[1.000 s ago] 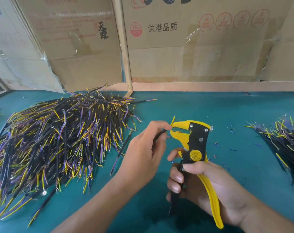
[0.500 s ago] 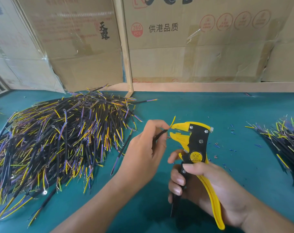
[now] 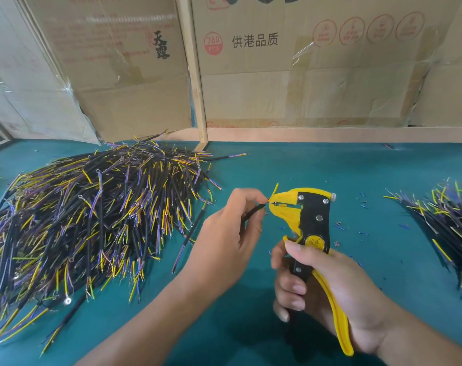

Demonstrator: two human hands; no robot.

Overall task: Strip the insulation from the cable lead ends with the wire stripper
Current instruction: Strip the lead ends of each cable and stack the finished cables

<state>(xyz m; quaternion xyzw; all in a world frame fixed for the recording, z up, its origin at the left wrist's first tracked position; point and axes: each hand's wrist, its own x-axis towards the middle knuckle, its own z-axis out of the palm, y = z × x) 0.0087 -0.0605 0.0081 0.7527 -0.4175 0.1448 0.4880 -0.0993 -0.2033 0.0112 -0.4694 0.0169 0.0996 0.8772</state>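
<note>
My right hand [image 3: 322, 291] grips the handles of a yellow and black wire stripper [image 3: 313, 223], jaws pointing left. My left hand [image 3: 229, 233] pinches a black cable [image 3: 252, 213] near its end, just left of the jaws. One thin lead runs from the cable into the jaws, which are nearly closed on it. A yellow lead [image 3: 274, 188] sticks up above the jaw tip. The rest of the cable is hidden behind my left hand.
A big heap of black cables with yellow and purple leads [image 3: 87, 217] covers the left of the green table [image 3: 290, 165]. A smaller heap [image 3: 446, 223] lies at the right edge. Small cut insulation bits [image 3: 362, 204] are scattered right of the stripper. Cardboard boxes [image 3: 303, 75] stand behind.
The stripper jaws have closed from wide open to nearly shut, with a cable lead now inside them. My left hand stays at the jaw tip.
</note>
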